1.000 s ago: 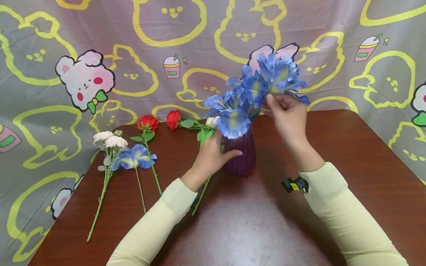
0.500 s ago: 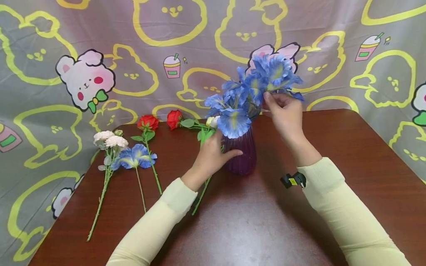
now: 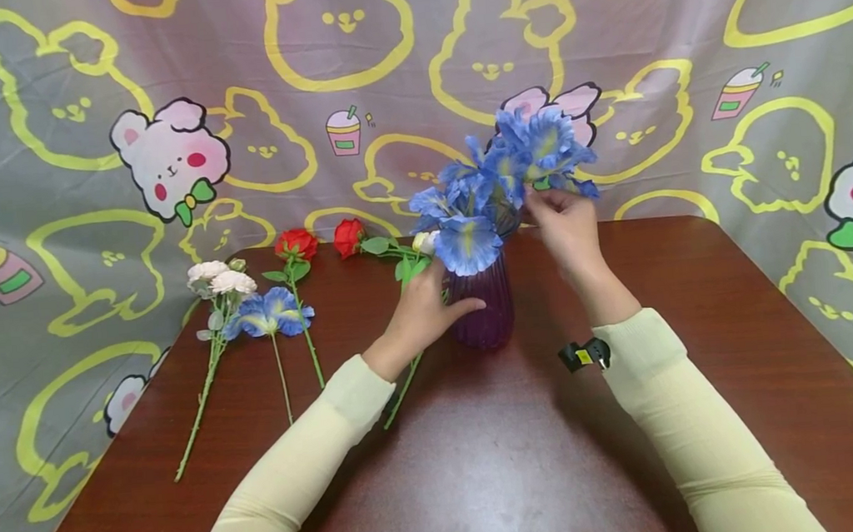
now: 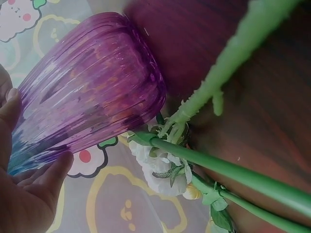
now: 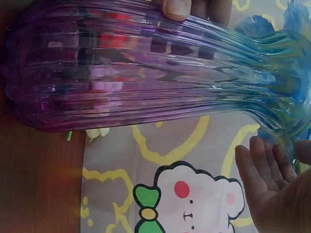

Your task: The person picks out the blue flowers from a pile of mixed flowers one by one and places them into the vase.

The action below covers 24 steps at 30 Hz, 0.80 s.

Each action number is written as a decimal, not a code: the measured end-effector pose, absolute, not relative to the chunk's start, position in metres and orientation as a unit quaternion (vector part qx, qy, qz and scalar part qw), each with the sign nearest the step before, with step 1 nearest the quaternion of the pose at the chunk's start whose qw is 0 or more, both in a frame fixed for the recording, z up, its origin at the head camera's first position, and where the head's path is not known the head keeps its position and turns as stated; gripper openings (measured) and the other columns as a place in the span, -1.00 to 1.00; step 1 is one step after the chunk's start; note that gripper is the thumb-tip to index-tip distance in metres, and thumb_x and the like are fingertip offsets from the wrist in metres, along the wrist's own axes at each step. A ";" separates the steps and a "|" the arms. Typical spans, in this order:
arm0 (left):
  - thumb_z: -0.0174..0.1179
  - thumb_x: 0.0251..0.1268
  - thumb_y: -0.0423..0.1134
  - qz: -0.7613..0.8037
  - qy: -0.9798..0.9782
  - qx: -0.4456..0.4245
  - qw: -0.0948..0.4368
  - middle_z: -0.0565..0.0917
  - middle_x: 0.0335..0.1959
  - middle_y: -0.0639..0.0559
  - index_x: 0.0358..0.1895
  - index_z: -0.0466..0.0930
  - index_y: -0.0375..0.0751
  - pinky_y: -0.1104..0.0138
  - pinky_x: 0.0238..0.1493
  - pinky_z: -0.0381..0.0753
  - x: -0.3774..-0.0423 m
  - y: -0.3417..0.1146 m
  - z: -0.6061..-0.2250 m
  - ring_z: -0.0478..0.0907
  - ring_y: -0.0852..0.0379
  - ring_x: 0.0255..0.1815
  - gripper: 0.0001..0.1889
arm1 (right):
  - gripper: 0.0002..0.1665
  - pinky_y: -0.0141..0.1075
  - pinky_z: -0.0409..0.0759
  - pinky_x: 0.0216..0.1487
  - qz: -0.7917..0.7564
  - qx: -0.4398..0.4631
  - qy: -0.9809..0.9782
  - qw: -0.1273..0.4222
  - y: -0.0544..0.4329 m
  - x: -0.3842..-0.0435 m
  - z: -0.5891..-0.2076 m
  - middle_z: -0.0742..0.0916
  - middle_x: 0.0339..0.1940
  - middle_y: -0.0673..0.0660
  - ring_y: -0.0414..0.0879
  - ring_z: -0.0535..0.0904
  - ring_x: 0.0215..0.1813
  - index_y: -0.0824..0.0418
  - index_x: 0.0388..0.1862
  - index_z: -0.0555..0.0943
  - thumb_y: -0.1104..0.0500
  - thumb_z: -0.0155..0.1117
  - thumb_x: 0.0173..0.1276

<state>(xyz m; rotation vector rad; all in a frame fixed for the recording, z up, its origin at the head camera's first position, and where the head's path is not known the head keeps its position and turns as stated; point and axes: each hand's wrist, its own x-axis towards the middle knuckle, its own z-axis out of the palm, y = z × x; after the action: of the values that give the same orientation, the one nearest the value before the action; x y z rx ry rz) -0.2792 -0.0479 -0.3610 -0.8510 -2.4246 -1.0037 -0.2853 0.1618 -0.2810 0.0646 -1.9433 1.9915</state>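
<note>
One ribbed purple vase [image 3: 479,308] stands upright near the middle of the brown worktop [image 3: 741,341], holding a cluster of blue flowers [image 3: 467,204] whose separate blooms overlap too much to count. Loose on the worktop to the left of the vase lie two red roses [image 3: 297,244], one more blue flower [image 3: 268,313] on a thin stem, one sprig of pale pink-white blooms [image 3: 219,281], and one small white bud [image 3: 422,243] on a green stem that runs under the left wrist. The left hand [image 3: 423,312] reaches in from the lower left and grips the vase low on its body, thumb lying across the front of the glass and fingers wrapped behind it; the left wrist view shows the palm and thumb against the ribbed wall. The right hand [image 3: 569,225] is raised above and to the right of the vase's rim, forearm sloping up from the lower right, and its fingertips pinch the underside of the tallest blue bloom [image 3: 545,144], which leans out to the right of the bunch. Both arms wear pale yellow sleeves [image 3: 679,413]. A patterned cloth backdrop [image 3: 163,161] hangs behind.
</note>
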 end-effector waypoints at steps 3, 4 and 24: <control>0.54 -0.04 -0.06 -0.359 -0.861 -0.305 0.191 0.59 0.08 -0.21 0.27 0.33 -0.35 0.17 0.06 0.54 -0.279 -0.048 -0.361 0.56 0.00 0.05 -0.16 | -0.54 -0.31 0.67 -0.19 0.701 0.024 -0.692 0.168 0.161 -0.286 -0.281 0.69 -0.35 0.07 -0.22 0.68 -0.30 0.57 0.01 0.58 0.13 0.20 0.44; 0.53 -0.04 -0.06 -0.359 -0.861 -0.305 0.191 0.59 0.08 -0.21 0.27 0.33 -0.35 0.17 0.05 0.54 -0.279 -0.048 -0.361 0.56 0.01 0.05 -0.17 | -0.54 -0.28 0.67 -0.16 0.702 0.024 -0.692 0.164 0.161 -0.286 -0.281 0.69 -0.31 0.10 -0.22 0.68 -0.30 0.58 0.04 0.56 0.15 0.19 0.45; 0.53 -0.03 -0.07 -0.365 -0.858 -0.306 0.191 0.52 0.22 -0.18 0.32 0.30 -0.32 0.20 0.17 0.47 -0.279 -0.048 -0.362 0.50 0.01 0.19 -0.14 | -0.61 -0.18 0.67 -0.12 0.729 0.066 -0.667 0.137 0.166 -0.285 -0.298 0.67 -0.40 0.02 -0.18 0.68 -0.34 0.47 -0.14 0.59 0.08 0.21 0.44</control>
<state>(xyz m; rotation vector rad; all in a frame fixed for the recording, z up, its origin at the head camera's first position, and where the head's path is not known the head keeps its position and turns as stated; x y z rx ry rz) -0.2794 -0.0477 -0.3625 -0.8589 -2.4106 -1.0261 -0.2846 0.1659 -0.2978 0.1923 -1.9321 2.1100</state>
